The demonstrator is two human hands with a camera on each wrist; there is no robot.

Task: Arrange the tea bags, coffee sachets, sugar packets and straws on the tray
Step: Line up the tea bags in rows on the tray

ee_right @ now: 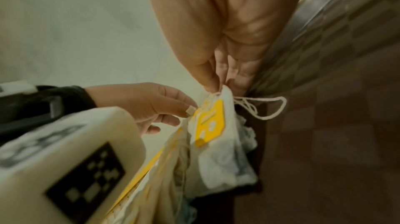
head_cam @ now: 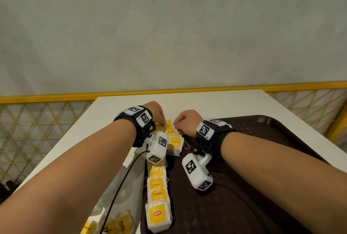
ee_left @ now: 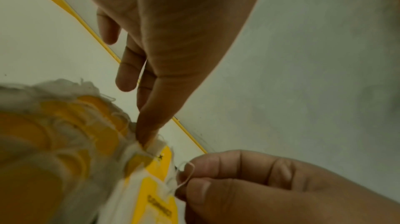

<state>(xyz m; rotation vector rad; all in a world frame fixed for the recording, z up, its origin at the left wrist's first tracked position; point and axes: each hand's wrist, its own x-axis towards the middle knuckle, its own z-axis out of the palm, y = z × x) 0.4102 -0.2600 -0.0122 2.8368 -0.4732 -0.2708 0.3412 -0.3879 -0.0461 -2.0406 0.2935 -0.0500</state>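
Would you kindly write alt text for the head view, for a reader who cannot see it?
Both hands, left and right, pinch the far tea bag in a row of tea bags along the left edge of a dark tray on a white table.

Matt papery tea bags (head_cam: 158, 215) with cotton strings, textured brown plastic tray (head_cam: 262, 126), smooth white table (head_cam: 187, 102)

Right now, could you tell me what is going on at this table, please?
A person is laying tea bags in a row along the left edge of a brown tray. At the far end, the left hand and the right hand both pinch the farthest tea bag, setting it in line.
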